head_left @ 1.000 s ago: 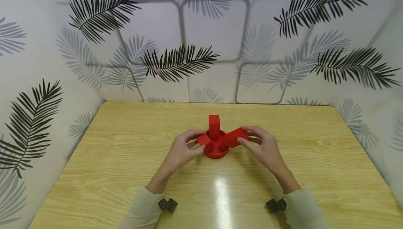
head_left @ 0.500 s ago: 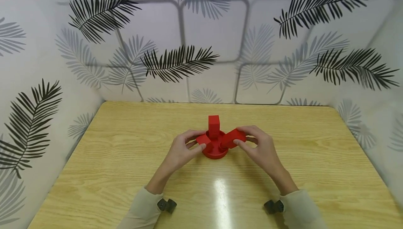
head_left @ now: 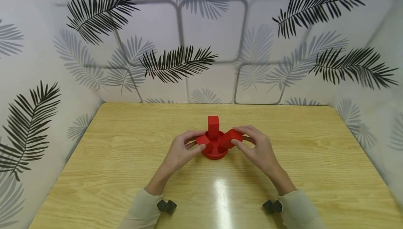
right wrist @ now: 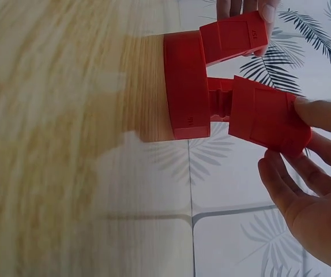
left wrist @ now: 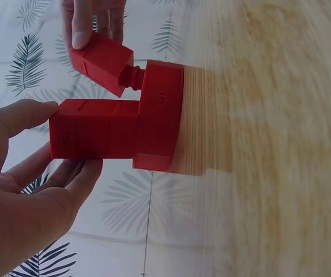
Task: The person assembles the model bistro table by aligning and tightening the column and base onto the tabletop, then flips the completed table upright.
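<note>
A round red base (head_left: 214,156) with a raised rim stands on the table, and several red blocks rise from it. My left hand (head_left: 182,152) grips the left block (left wrist: 93,128) between thumb and fingers; its lower end sits in the base. My right hand (head_left: 258,149) pinches the right block (right wrist: 269,118), which leans outward over the base. A narrower ridged neck (left wrist: 132,77) shows between that block and the base in the left wrist view. At the back, a third block (head_left: 213,127) stands upright, touched by neither hand.
The light wood table (head_left: 126,134) reaches out on all sides of the base. A wall with leaf-patterned covering (head_left: 207,29) borders it at the back and sides. Small dark wrist cameras (head_left: 167,206) hang at both sleeves.
My right hand has shifted left and inward with its block, which sits closer to the base. The left hand has hardly moved.
</note>
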A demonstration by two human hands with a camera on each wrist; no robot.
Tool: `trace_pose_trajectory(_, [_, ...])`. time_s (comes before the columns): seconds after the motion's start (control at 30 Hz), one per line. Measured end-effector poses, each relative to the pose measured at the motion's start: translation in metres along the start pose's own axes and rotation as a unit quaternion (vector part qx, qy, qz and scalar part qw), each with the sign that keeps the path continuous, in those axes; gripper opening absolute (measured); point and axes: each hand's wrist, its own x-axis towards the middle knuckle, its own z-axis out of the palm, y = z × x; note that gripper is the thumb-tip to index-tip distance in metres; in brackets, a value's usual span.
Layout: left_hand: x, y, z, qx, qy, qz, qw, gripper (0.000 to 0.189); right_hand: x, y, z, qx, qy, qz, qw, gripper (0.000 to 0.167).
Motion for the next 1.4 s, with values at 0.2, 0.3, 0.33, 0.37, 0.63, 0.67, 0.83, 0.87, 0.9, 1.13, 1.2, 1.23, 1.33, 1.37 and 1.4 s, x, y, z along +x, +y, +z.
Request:
trace_pose_trajectory(0.2, [0.0000,0.0018,-0.0002,-0.004,-0.003,0.000,1.0000,0.044,-0.0010,0.0026,0.0010,0.019,-0.031,-0.001,0.9993,0.038])
trace_pose_trajectory(0.3, [0.0001,0.0009,-0.0002,-0.006,-0.001,0.001,1.0000,0.043,-0.0015,0.0056,0.0036,0.024,-0.048,-0.006,0.9985,0.037])
trace_pose_trajectory(0.33, [0.0002,0.0006,-0.0002,-0.006,-0.001,0.001,1.0000,0.043,-0.0015,0.0063,0.0044,0.025,-0.053,-0.009,0.9983,0.036])
trace_pose_trajectory(0.37, [0.0002,0.0000,-0.0001,-0.005,-0.001,0.002,1.0000,0.043,-0.0016,0.0066,0.0050,0.026,-0.055,-0.011,0.9981,0.036])
trace_pose_trajectory(0.63, [-0.0007,-0.0015,-0.0018,-0.013,-0.002,0.002,0.9999,0.040,-0.0014,0.0047,0.0023,0.046,-0.073,-0.017,0.9961,0.037])
trace_pose_trajectory(0.67, [-0.0010,-0.0016,-0.0024,-0.014,-0.002,0.002,0.9999,0.040,-0.0012,0.0048,0.0020,0.049,-0.076,-0.016,0.9958,0.037])
trace_pose_trajectory(0.83, [-0.0017,-0.0034,-0.0050,-0.019,-0.001,0.002,0.9998,0.041,0.0003,0.0052,0.0023,0.061,-0.084,-0.005,0.9946,0.037])
trace_pose_trajectory(0.87, [-0.0017,-0.0035,-0.0054,-0.021,-0.001,0.000,0.9998,0.041,0.0006,0.0051,0.0026,0.061,-0.086,-0.003,0.9945,0.037])
trace_pose_trajectory(0.9, [-0.0016,-0.0038,-0.0057,-0.022,-0.002,0.001,0.9997,0.041,0.0008,0.0051,0.0028,0.061,-0.087,-0.001,0.9943,0.037])
trace_pose_trajectory(1.13, [-0.0007,-0.0042,-0.0051,-0.023,-0.004,0.008,0.9997,0.042,0.0009,0.0031,0.0038,0.050,-0.100,0.028,0.9933,0.044])
trace_pose_trajectory(1.2, [-0.0004,-0.0039,-0.0044,-0.023,-0.005,0.010,0.9997,0.042,0.0006,0.0025,0.0029,0.046,-0.103,0.032,0.9931,0.045])
trace_pose_trajectory(1.23, [-0.0003,-0.0037,-0.0042,-0.022,-0.005,0.011,0.9997,0.042,0.0004,0.0021,0.0021,0.044,-0.105,0.033,0.9930,0.044])
trace_pose_trajectory(1.33, [0.0005,-0.0037,-0.0032,-0.021,-0.005,0.010,0.9997,0.042,0.0000,0.0011,-0.0005,0.042,-0.112,0.034,0.9922,0.045])
trace_pose_trajectory(1.37, [0.0006,-0.0036,-0.0029,-0.020,-0.004,0.009,0.9998,0.042,-0.0003,0.0014,-0.0015,0.043,-0.115,0.033,0.9919,0.044])
trace_pose_trajectory(1.4, [0.0007,-0.0040,-0.0027,-0.019,-0.005,0.010,0.9998,0.042,-0.0006,0.0012,-0.0024,0.046,-0.118,0.034,0.9914,0.043])
